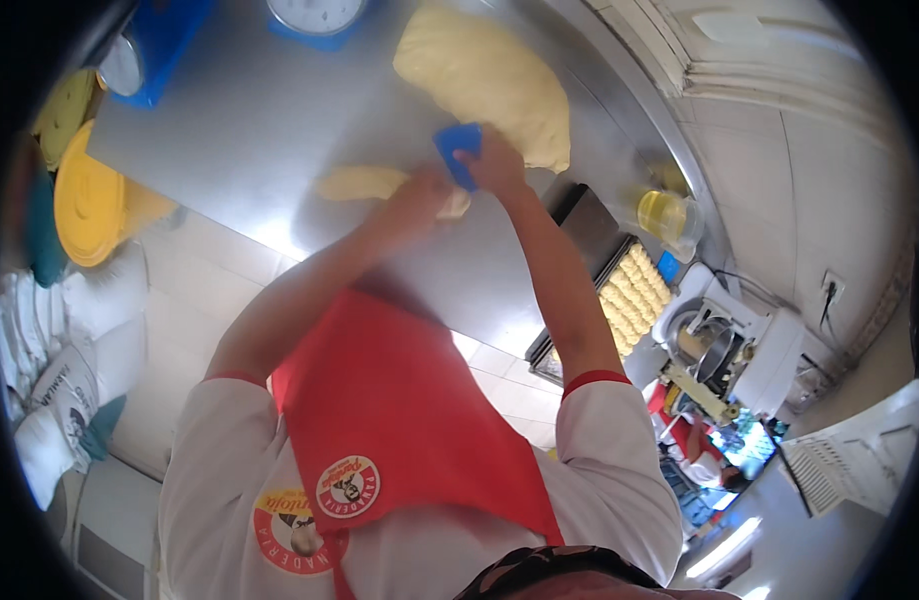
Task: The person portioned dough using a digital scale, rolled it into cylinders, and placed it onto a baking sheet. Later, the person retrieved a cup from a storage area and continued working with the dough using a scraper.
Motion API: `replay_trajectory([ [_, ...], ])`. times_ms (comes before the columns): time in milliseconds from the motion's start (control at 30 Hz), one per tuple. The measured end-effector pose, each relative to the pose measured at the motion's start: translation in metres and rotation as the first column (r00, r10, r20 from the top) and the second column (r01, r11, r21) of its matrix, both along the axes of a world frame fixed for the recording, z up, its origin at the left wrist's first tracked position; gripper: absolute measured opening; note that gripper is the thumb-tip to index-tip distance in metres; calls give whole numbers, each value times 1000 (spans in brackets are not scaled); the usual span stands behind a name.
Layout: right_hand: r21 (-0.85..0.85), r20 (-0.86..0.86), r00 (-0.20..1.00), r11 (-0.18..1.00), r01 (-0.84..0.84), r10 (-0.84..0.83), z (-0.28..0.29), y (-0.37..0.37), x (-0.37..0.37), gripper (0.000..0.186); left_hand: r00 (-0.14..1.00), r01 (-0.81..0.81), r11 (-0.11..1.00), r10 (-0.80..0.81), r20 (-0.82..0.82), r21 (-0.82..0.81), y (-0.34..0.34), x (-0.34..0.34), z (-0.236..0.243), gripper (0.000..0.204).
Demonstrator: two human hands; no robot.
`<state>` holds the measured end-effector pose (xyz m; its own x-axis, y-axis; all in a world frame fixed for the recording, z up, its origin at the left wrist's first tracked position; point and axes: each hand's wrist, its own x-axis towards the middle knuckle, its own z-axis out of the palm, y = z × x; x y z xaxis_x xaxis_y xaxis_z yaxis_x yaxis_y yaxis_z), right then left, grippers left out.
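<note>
A blue dough scraper (456, 152) is gripped in my right hand (496, 163), close to the near edge of a large slab of pale yellow dough (494, 80). My left hand (422, 197) is low over the metal table, blurred by motion, so its fingers cannot be made out. Left of it lies a strip of dough (359, 182), partly covered by the hand. A small piece of dough (455, 206) shows at its right side, touching or just beside the fingers.
Beyond the hands stand a dial scale (317, 12) and another blue scale (159, 60). To the right are a dark tray (585, 222), a tray of dough pieces (634, 292), a pitcher (669, 215) and a mixer (714, 335). A yellow lid (84, 200) is left.
</note>
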<state>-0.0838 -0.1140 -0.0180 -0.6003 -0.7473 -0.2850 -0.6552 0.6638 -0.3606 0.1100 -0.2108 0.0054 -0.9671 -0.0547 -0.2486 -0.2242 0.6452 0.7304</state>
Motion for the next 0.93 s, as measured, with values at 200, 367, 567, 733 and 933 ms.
replay_trajectory([
  [200, -229, 777, 505, 579, 782, -375, 32, 0, 17, 70, 944, -206, 893, 73, -322, -399, -55, 63, -2, 62],
  [367, -352, 118, 993, 936, 16, 28, -10, 48, 125, 68, 993, 61, 934, -92, -74, -351, -76, 74, -15, 82],
  [567, -14, -5, 985, 984, 175, -175, -33, 41, 167, 38, 941, 177, 928, -257, -220, -327, -32, 41, -31, 54],
  [733, 36, 103, 969, 974, 222, -224, 28, 185, 148, 63, 877, 421, 853, -470, -101, -308, -27, 30, -37, 57],
  [933, 107, -421, 834, 893, 436, -357, 15, 201, 204, 75, 776, 391, 774, -568, -274, -498, 44, 73, -33, 79],
])
